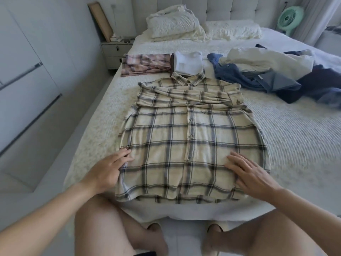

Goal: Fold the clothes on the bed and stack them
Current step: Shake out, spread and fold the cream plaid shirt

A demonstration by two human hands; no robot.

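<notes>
The cream plaid shirt (191,137) lies flat, button side up, at the bed's (287,137) near edge, sleeves folded across its chest. The left hand (108,170) and right hand (252,176) rest on its hem corners, fingers spread. Uneven lifting could spill the sleeves. Beyond lie 2 folded garments (166,64) and 1 unfolded heap (276,71).

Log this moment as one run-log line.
shirt: flat, sleeves folded | left hand: at edge | right hand: on hem | pile: unfolded
</notes>
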